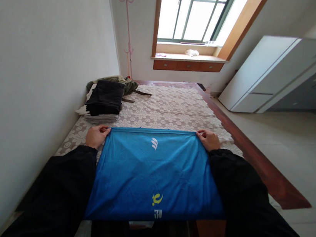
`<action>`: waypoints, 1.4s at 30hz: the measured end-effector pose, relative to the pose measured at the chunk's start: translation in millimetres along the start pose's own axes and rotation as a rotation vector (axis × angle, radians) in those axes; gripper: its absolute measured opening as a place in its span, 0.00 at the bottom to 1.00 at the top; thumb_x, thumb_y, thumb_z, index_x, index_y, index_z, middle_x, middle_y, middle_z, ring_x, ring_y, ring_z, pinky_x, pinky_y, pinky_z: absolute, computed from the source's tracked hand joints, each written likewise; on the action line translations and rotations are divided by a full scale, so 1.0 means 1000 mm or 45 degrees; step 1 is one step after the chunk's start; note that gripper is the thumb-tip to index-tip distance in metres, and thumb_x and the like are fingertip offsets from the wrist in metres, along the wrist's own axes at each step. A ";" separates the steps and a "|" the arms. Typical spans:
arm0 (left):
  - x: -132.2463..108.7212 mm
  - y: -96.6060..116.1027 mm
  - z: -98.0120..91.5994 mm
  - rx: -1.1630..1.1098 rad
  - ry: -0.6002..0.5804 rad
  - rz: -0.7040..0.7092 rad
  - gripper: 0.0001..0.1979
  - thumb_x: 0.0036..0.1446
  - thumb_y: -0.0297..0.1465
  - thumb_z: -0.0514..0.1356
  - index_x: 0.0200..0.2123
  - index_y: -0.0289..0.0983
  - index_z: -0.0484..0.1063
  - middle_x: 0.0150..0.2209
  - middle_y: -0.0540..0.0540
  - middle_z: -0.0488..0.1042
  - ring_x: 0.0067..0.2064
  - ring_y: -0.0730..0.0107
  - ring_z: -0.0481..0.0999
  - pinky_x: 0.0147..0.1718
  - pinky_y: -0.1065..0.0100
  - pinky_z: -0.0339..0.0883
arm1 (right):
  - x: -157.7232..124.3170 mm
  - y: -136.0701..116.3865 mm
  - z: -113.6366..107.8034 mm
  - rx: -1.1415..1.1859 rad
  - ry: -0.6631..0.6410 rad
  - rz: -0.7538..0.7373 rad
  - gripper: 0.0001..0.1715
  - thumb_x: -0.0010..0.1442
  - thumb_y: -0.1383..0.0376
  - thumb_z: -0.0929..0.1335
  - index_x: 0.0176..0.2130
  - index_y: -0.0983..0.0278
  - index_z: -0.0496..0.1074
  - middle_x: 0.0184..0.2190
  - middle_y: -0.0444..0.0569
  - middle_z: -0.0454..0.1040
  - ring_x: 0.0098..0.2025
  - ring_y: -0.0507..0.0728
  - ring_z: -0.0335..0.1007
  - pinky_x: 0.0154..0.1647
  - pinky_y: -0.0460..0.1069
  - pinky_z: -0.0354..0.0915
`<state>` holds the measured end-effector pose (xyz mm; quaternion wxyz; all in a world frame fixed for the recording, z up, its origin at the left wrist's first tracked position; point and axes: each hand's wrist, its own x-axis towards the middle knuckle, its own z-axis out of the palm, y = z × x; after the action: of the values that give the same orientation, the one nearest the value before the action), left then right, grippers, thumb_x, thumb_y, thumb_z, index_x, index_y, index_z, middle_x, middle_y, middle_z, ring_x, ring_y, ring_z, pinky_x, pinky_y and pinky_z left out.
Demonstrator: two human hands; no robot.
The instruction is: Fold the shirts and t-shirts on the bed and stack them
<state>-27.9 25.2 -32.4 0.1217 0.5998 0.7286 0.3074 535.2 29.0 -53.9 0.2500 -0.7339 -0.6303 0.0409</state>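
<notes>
Blue shirt [151, 172] lies spread flat at the near edge of the lace-covered tabletop [171, 108]. I grip its far edge at both ends: my left hand [96, 135] is pinched on the left corner, my right hand [208, 140] on the right. Folded dark clothes [105, 100] sit stacked by the far left edge, well apart.

The blue garment [153, 172] at lower centre is smooth, faintly sheeny cloth. Beneath it lies a white lace-like tablecloth [171, 108] on a table [259, 165] edged in polished reddish wood; the folded pile [105, 98] at left is matt dark cloth
</notes>
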 end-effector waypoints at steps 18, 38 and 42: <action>-0.003 0.003 -0.002 0.264 0.014 0.034 0.19 0.59 0.47 0.60 0.42 0.42 0.83 0.34 0.45 0.84 0.39 0.56 0.82 0.32 0.66 0.64 | 0.000 -0.006 -0.007 -0.447 -0.218 0.060 0.23 0.71 0.49 0.61 0.46 0.63 0.73 0.38 0.56 0.80 0.41 0.64 0.77 0.39 0.52 0.62; -0.005 0.016 -0.014 -0.006 -0.019 -0.046 0.23 0.56 0.48 0.61 0.43 0.36 0.77 0.33 0.43 0.81 0.34 0.61 0.79 0.33 0.67 0.67 | -0.010 -0.009 -0.027 -0.069 -0.199 0.061 0.15 0.67 0.54 0.65 0.42 0.62 0.72 0.33 0.53 0.79 0.37 0.60 0.77 0.39 0.51 0.68; -0.047 0.022 -0.052 -0.170 -0.111 -0.010 0.26 0.53 0.53 0.61 0.41 0.36 0.76 0.33 0.45 0.80 0.29 0.66 0.76 0.29 0.68 0.68 | -0.076 0.004 -0.061 0.247 0.029 -0.017 0.19 0.63 0.49 0.68 0.44 0.61 0.72 0.34 0.51 0.79 0.35 0.59 0.76 0.38 0.52 0.71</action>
<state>-26.9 -32.6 12.3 0.1942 0.6003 0.7030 0.3283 546.0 -62.5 -21.8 0.3273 -0.7024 -0.6254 0.0917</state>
